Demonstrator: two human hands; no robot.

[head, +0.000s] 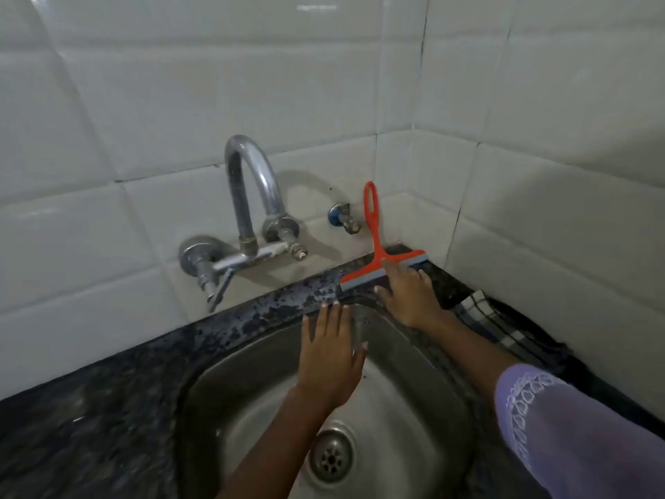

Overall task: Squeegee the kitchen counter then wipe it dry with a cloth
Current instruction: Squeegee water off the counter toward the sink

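Observation:
An orange squeegee (375, 232) stands in the back right corner, its grey blade on the dark speckled counter (108, 397) and its looped handle leaning on the tiled wall. My right hand (408, 297) lies flat on the counter with fingers spread, the fingertips touching the blade bar without gripping it. My left hand (329, 358) is open and flat over the sink's back rim, holding nothing. A black-and-white checked cloth (484, 318) lies crumpled on the counter to the right of my right wrist.
A steel sink (234, 401) with a round drain (333, 452) fills the middle. A chrome gooseneck faucet (252, 189) and a small tap (343, 217) stick out of the white tiled wall behind it. Tiled walls close the corner at right.

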